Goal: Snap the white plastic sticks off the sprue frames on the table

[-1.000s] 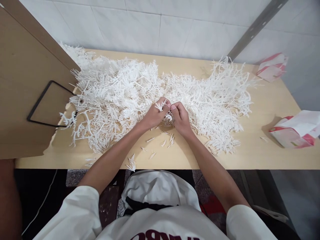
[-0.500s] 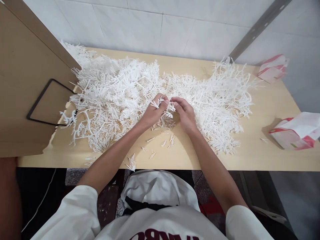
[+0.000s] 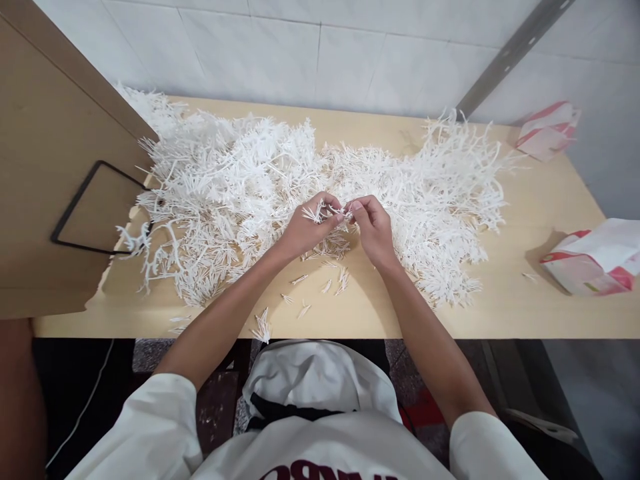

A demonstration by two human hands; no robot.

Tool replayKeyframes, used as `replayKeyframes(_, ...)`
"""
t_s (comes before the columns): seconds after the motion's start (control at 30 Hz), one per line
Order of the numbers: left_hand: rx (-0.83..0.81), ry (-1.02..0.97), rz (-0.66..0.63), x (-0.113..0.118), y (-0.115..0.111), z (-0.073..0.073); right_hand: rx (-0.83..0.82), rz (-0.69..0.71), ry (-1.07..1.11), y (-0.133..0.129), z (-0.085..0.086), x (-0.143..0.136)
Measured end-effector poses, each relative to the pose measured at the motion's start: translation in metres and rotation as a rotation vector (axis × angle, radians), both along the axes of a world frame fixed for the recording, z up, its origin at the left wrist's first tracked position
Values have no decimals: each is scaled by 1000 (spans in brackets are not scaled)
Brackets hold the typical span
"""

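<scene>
A small white branched piece (image 3: 327, 211) is between my two hands, over the front middle of the table. My left hand (image 3: 311, 225) is closed around it, with spiky tips sticking out by the thumb. My right hand (image 3: 373, 225) pinches the piece's right end between thumb and fingers. Behind and left of the hands lies a large heap of white branched pieces (image 3: 235, 180). Another heap (image 3: 430, 207) spreads to the right. Small loose sprigs (image 3: 342, 281) lie on the table nearer my body.
A cardboard box (image 3: 45, 167) with a black wire loop (image 3: 75, 207) stands at the left. On the right of the wooden table (image 3: 510, 267) are two red-and-white packets (image 3: 593, 260). A metal post (image 3: 515, 57) stands against the tiled wall.
My right hand's thumb and fingers have closed together on the piece. The two hands' fingertips are closer, and the piece between them has shifted slightly.
</scene>
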State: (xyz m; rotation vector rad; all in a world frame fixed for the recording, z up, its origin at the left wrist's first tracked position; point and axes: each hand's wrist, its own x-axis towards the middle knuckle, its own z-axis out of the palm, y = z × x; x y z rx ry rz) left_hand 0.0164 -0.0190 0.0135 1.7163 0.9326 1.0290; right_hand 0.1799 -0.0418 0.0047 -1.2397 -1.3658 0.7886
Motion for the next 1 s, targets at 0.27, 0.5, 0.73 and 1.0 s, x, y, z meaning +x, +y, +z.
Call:
replayKeyframes(0.27,38,-4,14,1,-1,2,86,105,-243,1,0,4)
replayKeyframes(0.5,71,110,72,4,-4,-3,154,53,-485,0,-3,3)
replayKeyframes(0.73,266,284,-1,-1,-2,-9,171,123,-696,-3,-4,2)
replayKeyframes(1.0,54,15,-26,-1,1,1,-30,110,-138,1,-4,2)
